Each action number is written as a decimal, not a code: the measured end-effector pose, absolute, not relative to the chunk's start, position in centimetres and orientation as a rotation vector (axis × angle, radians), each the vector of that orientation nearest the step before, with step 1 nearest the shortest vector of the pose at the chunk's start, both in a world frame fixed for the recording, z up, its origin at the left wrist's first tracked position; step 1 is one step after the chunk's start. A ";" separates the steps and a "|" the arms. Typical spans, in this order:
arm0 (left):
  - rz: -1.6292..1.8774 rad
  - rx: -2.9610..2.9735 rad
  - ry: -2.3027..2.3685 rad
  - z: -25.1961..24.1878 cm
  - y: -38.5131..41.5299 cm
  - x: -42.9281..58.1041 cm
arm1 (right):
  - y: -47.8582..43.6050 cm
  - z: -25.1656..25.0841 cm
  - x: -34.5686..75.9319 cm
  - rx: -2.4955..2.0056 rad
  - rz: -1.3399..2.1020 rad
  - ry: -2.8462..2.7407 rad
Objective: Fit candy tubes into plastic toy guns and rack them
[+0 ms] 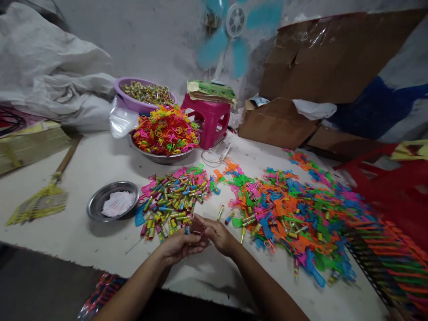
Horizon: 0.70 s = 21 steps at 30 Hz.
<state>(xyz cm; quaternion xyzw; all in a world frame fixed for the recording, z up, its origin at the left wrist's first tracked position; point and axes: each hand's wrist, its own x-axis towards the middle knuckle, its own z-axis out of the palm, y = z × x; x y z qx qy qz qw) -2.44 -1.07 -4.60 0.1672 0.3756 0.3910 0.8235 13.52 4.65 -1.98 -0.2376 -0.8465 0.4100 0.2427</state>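
My left hand (180,246) and my right hand (219,234) meet over the front of the table, their fingers curled together. Small dark-red parts show between the fingertips, but most of what they hold is hidden. A small blue-ended tube (187,229) stands by my left thumb; I cannot tell whether it is held or lies behind. Just beyond my hands is a heap of small yellow-labelled tubes (177,191). To the right spreads a large pile of bright plastic toy-gun-shaped pieces (284,205), with some tubes mixed in.
A steel bowl with white paper slips (117,204) sits left, near a yellow flyswatter (43,200). Behind are a basin of colourful plastic pieces (163,158), a purple basin (117,84), a pink stool (209,127), a fan (236,20) and a cardboard box (277,122).
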 end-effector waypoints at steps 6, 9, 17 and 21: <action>0.904 0.831 1.264 -6.1 -1.2 -2.3 | 5.9 -4.9 16.1 -1.165 0.514 -2.088; 0.912 1.249 1.617 -5.8 -1.3 -2.5 | 6.4 -6.0 18.6 -1.289 0.269 -2.046; 0.338 1.805 1.725 -3.7 -1.7 -1.3 | 9.1 -7.7 26.4 -1.721 -0.278 -2.149; 0.243 1.809 1.837 -4.0 -2.5 -1.1 | 10.6 -7.9 29.5 -1.713 -0.338 -2.181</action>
